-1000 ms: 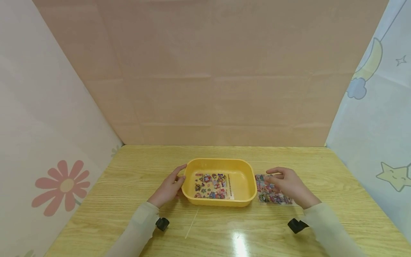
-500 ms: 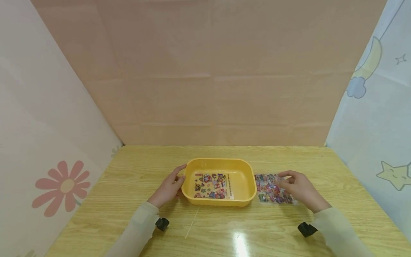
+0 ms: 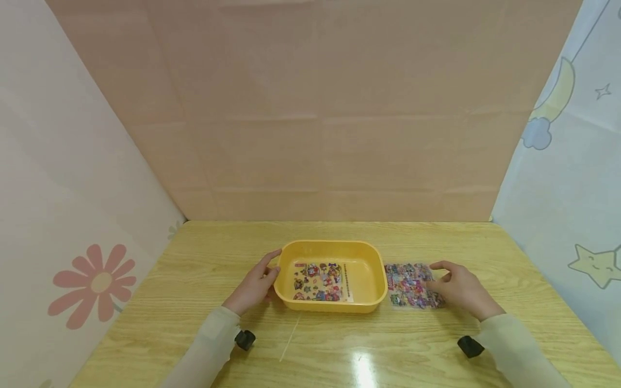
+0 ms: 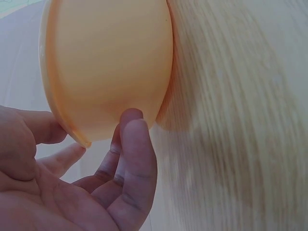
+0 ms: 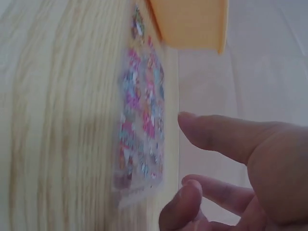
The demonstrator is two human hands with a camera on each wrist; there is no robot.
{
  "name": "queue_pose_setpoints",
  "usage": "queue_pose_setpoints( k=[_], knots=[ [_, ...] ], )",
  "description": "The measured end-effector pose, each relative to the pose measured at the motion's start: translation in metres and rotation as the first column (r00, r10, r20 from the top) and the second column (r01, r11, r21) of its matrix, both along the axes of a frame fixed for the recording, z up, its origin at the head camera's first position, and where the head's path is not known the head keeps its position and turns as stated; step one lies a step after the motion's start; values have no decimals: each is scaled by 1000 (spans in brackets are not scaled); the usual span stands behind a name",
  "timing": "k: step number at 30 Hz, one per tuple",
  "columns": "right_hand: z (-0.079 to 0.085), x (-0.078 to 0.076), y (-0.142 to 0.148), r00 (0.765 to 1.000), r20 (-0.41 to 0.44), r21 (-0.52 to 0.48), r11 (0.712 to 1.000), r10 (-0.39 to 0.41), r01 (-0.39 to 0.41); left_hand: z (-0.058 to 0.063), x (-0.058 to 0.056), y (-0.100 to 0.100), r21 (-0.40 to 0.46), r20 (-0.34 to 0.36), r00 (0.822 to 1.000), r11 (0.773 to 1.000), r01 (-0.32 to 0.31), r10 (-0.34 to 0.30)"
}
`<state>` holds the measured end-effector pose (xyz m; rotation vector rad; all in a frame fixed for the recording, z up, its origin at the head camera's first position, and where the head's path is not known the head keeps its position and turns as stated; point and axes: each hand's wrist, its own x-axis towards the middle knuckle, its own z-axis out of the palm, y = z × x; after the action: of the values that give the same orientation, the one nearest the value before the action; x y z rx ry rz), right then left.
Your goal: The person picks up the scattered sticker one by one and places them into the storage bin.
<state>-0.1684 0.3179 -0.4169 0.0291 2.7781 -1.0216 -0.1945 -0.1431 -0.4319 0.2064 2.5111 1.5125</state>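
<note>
A yellow plastic basin (image 3: 366, 272) stands on the wooden table, with a sheet of cartoon stickers (image 3: 315, 280) flat inside it. My left hand (image 3: 252, 286) holds the basin's left end; in the left wrist view, thumb and fingers lie at the rim and against the outer wall (image 4: 110, 67). Right of the basin, a second sticker sheet (image 3: 407, 285), crowded with colourful pictures, lies on the table. My right hand (image 3: 461, 290) is at this sheet's right edge, thumb and fingers apart. The right wrist view shows a gap between those fingers and the sheet (image 5: 144, 115).
Wood-grain tabletop (image 3: 233, 242) surrounds the basin. A thin pale strip (image 3: 290, 338) lies in front of it. A plain beige sheet (image 3: 315, 124) covers the wall behind, and patterned panels with a flower (image 3: 101, 282) and a star (image 3: 601, 267) close off both sides.
My right hand has drawn back to the right across the sticker sheet, uncovering more of it. My left hand and the basin have stayed in place.
</note>
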Motion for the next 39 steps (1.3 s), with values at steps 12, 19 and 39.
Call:
queue_pose_setpoints(
  k=[12,19,39],
  knots=[
    [-9,-8,12,994,51,122,987,96,-102,2,-1,0,5,3,1000,1000,4,-4],
    [-12,-11,14,991,41,171,977,126,-131,1,-1,0,10,10,1000,1000,0,-1],
    [-13,-6,9,991,-4,157,979,135,-133,2,0,0,11,17,1000,1000,-3,3]
  ],
)
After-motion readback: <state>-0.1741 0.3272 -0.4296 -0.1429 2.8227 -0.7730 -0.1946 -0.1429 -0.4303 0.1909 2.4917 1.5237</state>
